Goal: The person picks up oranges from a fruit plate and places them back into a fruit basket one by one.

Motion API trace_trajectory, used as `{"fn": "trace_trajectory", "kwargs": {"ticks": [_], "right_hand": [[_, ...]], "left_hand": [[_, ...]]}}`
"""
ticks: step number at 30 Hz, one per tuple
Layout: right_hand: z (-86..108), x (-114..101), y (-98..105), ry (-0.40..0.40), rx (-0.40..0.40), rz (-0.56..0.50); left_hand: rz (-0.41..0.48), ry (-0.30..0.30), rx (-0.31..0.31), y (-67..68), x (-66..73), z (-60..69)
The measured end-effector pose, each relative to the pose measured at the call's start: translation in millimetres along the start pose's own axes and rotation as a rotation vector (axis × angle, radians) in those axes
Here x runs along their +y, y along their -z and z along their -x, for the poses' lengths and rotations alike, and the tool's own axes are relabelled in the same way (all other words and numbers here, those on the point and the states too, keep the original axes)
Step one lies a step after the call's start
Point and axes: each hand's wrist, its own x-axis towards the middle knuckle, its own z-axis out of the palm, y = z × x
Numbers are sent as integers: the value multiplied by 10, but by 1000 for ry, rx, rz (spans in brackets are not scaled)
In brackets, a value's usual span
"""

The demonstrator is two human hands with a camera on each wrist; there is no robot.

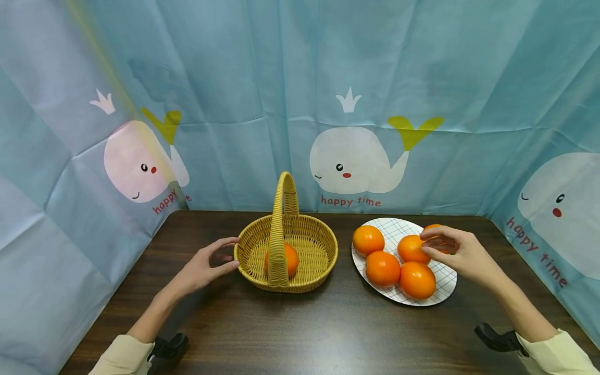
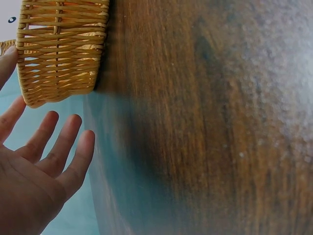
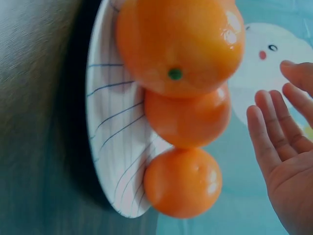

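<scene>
A yellow woven basket with a tall arched handle stands mid-table, with one orange inside, partly behind the handle. At its left rim is my left hand, thumb and forefinger touching or nearly touching the weave; the other fingers spread loosely below the basket wall in the left wrist view. Several oranges lie on a white plate with a grid pattern. Over the plate's right side hovers my right hand, fingers relaxed and holding nothing, partly hiding an orange at the back.
Dark wooden table beneath everything. A pale blue curtain with whale prints hangs behind and at both sides. Each wrist wears a black strap-on device. The plate lies to the right of the basket, with a narrow gap between them.
</scene>
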Motion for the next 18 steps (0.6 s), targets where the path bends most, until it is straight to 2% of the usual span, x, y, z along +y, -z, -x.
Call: {"fn": "trace_trajectory", "kwargs": {"ticks": [9, 18], "right_hand": [[169, 34, 63, 3, 5, 18], [348, 83, 67, 6, -24, -38]], "left_hand": [[7, 1, 2, -7, 4, 6], [8, 5, 0, -3, 0, 6]]}}
